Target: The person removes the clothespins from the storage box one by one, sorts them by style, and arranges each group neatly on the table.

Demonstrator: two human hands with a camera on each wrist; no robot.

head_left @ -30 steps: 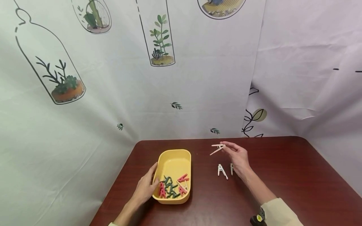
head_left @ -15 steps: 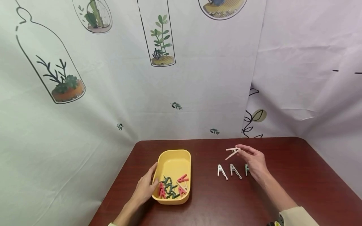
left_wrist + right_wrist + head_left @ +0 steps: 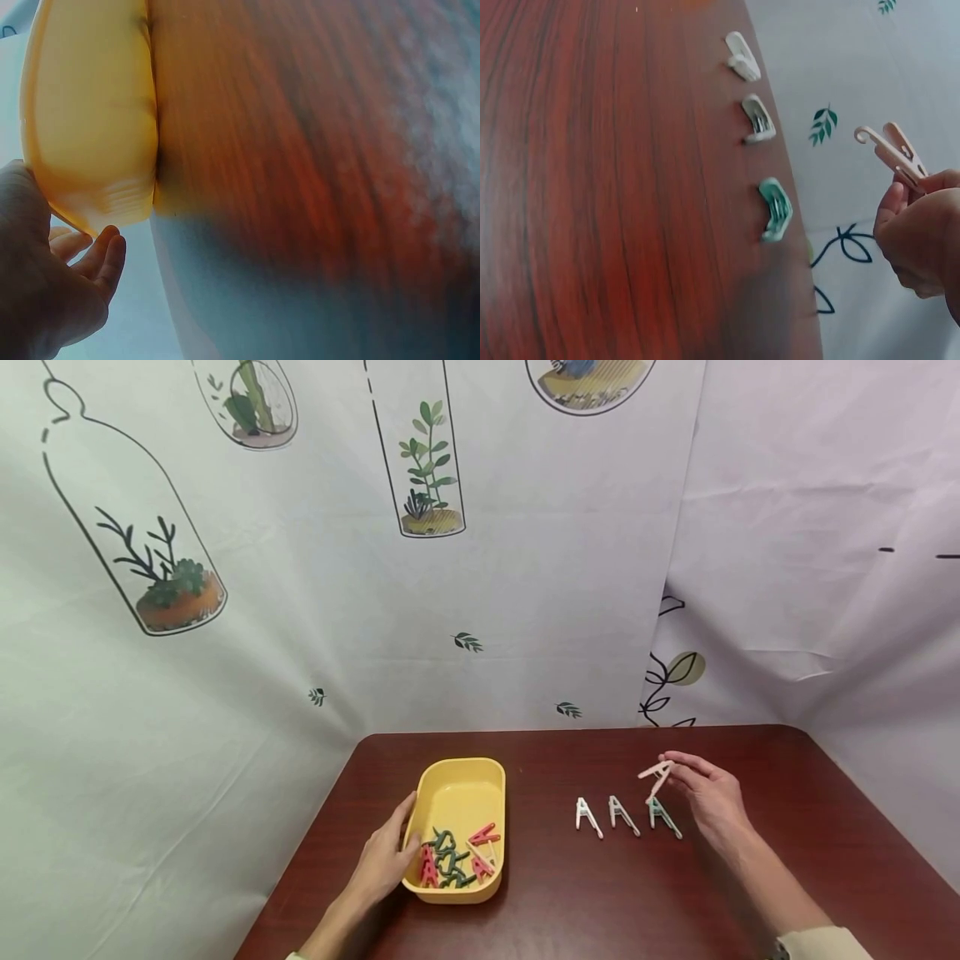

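Observation:
My left hand [image 3: 381, 857] holds the left wall of a yellow plastic tub [image 3: 468, 797], thumb over the rim and fingers outside. In the left wrist view its fingers touch the tub's outer wall. Red clothespins [image 3: 428, 867], dark green ones [image 3: 450, 865] and a cream one lie in the tub's near end. My right hand [image 3: 711, 795] pinches a pale pink clothespin [image 3: 901, 159] above the table. Below and left of it, two white clothespins [image 3: 587, 817] [image 3: 623, 816] and a green clothespin [image 3: 663, 817] lie in a row, legs spread towards me.
The dark red-brown table [image 3: 555, 893] has rounded far corners. A white cloth backdrop [image 3: 525, 610] printed with plants in jars hangs behind and beside it. The tub stands left of the clothespin row.
My right hand has moved right with the pale pink clothespin, past the two white ones to above the green one, uncovering the row. My left hand and the tub have stayed in place.

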